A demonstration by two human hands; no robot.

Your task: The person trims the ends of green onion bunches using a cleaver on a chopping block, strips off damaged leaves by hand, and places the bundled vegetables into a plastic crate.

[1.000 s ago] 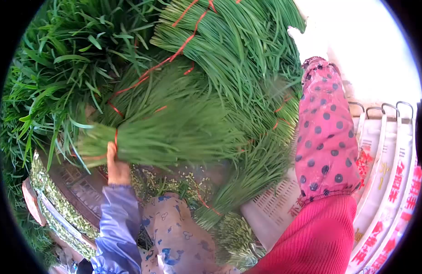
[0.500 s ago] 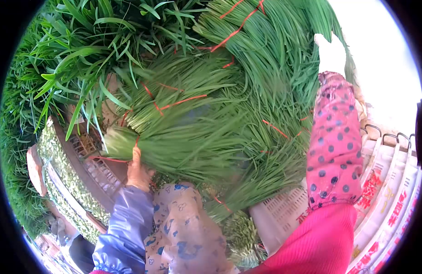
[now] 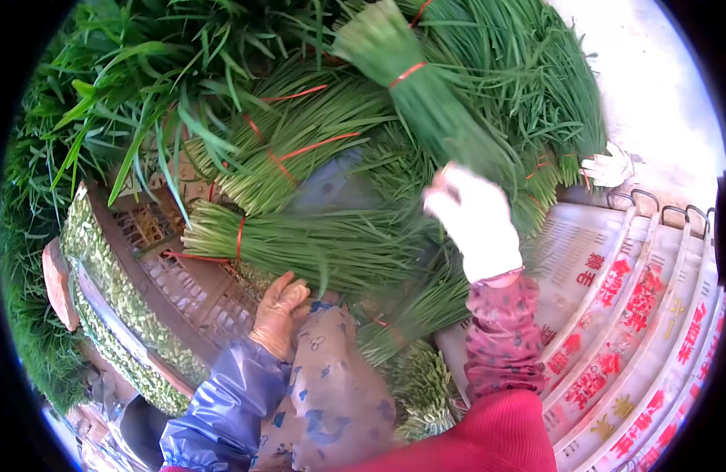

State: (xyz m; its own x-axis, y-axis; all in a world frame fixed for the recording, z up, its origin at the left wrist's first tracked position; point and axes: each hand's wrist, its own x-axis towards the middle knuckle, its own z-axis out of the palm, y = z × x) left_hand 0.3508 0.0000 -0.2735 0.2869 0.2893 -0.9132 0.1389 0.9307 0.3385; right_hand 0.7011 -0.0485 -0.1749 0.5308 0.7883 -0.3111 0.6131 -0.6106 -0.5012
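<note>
Loose green leaves (image 3: 111, 94) crowd the far left, above a brown crate (image 3: 213, 311). Next comes the left hand (image 3: 280, 313), fingers loosely curved with nothing seen in them, just below a lower bundle (image 3: 316, 244) of stalks lying flat. Further right, an upper bundle (image 3: 437, 106) slants down toward the white-gloved right hand (image 3: 479, 224); blur hides whether those fingers grip it. Both bundles look light, firmer at the pale ends, limp and easily bruised at the leaves, perhaps slippery if damp; the red band (image 3: 408, 75) seems the surest hold. White crates (image 3: 614, 315) fill the right
</note>
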